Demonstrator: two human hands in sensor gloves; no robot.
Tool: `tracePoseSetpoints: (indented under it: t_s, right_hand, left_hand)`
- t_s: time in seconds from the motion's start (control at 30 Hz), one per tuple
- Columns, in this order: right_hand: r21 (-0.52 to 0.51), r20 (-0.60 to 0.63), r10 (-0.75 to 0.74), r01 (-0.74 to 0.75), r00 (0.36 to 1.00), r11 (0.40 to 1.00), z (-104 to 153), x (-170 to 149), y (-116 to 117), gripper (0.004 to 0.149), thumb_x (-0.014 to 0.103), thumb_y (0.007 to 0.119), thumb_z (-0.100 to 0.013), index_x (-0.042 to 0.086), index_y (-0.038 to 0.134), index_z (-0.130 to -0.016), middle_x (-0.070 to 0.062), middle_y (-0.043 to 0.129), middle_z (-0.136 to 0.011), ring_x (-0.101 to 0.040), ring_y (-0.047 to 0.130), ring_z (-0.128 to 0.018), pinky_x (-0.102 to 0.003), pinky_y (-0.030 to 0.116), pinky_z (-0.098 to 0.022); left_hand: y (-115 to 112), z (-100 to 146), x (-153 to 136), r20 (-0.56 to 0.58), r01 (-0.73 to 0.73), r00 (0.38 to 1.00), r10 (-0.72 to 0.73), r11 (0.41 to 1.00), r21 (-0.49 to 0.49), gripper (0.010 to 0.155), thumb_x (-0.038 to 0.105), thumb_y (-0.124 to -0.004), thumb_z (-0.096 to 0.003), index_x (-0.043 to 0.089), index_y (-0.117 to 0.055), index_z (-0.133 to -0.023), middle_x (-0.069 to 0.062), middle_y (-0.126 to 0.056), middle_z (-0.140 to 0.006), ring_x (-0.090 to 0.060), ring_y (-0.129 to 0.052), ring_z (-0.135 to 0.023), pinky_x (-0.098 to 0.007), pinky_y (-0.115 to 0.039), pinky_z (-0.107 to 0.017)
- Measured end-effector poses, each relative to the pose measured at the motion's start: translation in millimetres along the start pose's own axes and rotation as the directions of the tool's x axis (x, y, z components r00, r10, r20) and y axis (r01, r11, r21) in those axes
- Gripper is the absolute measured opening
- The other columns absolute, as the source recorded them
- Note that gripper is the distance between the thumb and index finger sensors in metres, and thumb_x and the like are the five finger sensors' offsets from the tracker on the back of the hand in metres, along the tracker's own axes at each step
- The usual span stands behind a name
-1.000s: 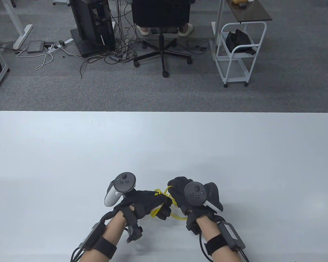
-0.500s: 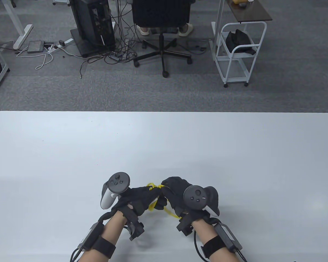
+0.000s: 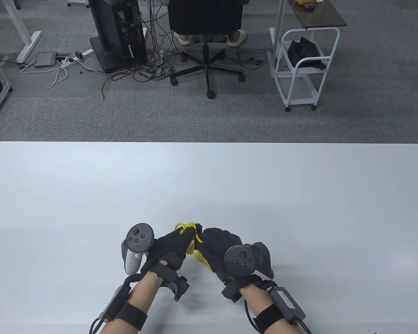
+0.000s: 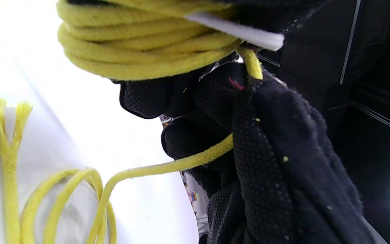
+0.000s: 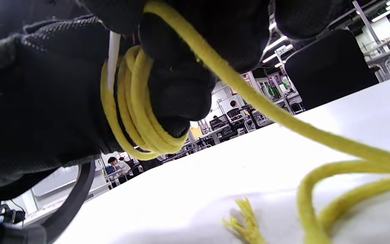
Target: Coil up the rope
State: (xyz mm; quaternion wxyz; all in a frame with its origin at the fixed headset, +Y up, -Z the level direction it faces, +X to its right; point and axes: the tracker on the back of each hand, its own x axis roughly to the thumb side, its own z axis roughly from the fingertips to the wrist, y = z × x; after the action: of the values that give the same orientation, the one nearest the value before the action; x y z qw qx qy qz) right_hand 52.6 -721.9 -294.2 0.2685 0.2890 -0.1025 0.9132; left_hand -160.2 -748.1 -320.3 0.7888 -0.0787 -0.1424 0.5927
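A yellow rope (image 3: 189, 229) is wound in several loops around the fingers of my left hand (image 3: 172, 245), near the table's front edge. The loops show close up in the left wrist view (image 4: 141, 47) and in the right wrist view (image 5: 137, 112). My right hand (image 3: 217, 248) is right against the left and grips the running strand (image 5: 249, 101) of the rope. Loose loops (image 4: 73, 203) and a frayed end (image 4: 7, 118) lie on the white table (image 3: 299, 195) under the hands.
The hands sit close together at the front middle of the table. Beyond the far edge are an office chair (image 3: 206, 21), a white cart (image 3: 301, 69) and a computer tower (image 3: 116, 31) on the floor.
Both hands have shifted left and a little forward. The left hand has turned so the wound loops now stick up at its far side. The right hand has closed in against it.
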Motion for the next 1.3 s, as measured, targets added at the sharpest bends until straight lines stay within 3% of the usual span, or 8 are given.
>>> tracePoseSetpoints:
  t_s: [0.47,0.63,0.77,1.07,1.3]
  right_hand:
    - [0.049,0.032,-0.013,0.012,0.999,0.999,-1,4,4,0.041,0.04,0.067,-0.059,0.015,0.075,-0.09,-0.016,0.075,-0.095,-0.039,0.086,-0.07,-0.062,0.065,-0.061]
    - [0.116,0.036,-0.014,0.01,0.999,0.993,-3,3,8,0.041,0.041,0.067,-0.059,0.015,0.075,-0.09,-0.016,0.078,-0.092,-0.038,0.087,-0.067,-0.062,0.066,-0.061]
    - [0.217,0.035,0.005,-0.012,0.999,0.976,-4,3,16,0.041,0.041,0.066,-0.06,0.015,0.076,-0.09,-0.016,0.08,-0.091,-0.038,0.088,-0.066,-0.062,0.066,-0.06]
    - [0.3,-0.028,0.04,-0.03,0.999,0.953,-5,-9,22,0.041,0.041,0.066,-0.06,0.016,0.075,-0.091,-0.016,0.08,-0.091,-0.039,0.088,-0.067,-0.062,0.066,-0.06]
    - [0.303,-0.088,0.066,-0.037,0.994,0.952,-7,-23,18,0.042,0.041,0.067,-0.059,0.017,0.073,-0.093,-0.016,0.077,-0.095,-0.04,0.086,-0.072,-0.064,0.064,-0.061]
  left_hand:
    - [7,1,-2,0.016,-0.074,0.997,0.073,0.995,0.06,0.055,0.048,-0.06,-0.0612,0.013,-0.078,-0.1,-0.013,-0.098,-0.09,-0.027,-0.103,-0.075,-0.035,-0.079,-0.061]
    - [9,1,-1,0.033,-0.092,0.995,0.09,0.994,0.064,0.055,0.048,-0.06,-0.0613,0.014,-0.077,-0.1,-0.012,-0.097,-0.091,-0.026,-0.102,-0.077,-0.035,-0.079,-0.062]
    - [6,1,0,0.052,-0.195,0.98,0.193,0.979,0.051,0.055,0.048,-0.059,-0.0611,0.015,-0.076,-0.101,-0.011,-0.097,-0.091,-0.025,-0.102,-0.078,-0.034,-0.079,-0.063]
    - [1,0,5,0.091,-0.358,0.928,0.362,0.932,-0.059,0.055,0.049,-0.059,-0.061,0.016,-0.076,-0.101,-0.009,-0.098,-0.09,-0.023,-0.103,-0.077,-0.033,-0.08,-0.064]
    - [-6,-4,10,0.095,-0.395,0.904,0.416,0.9,-0.183,0.055,0.049,-0.061,-0.0606,0.014,-0.082,-0.097,-0.01,-0.104,-0.081,-0.022,-0.108,-0.068,-0.033,-0.084,-0.059]
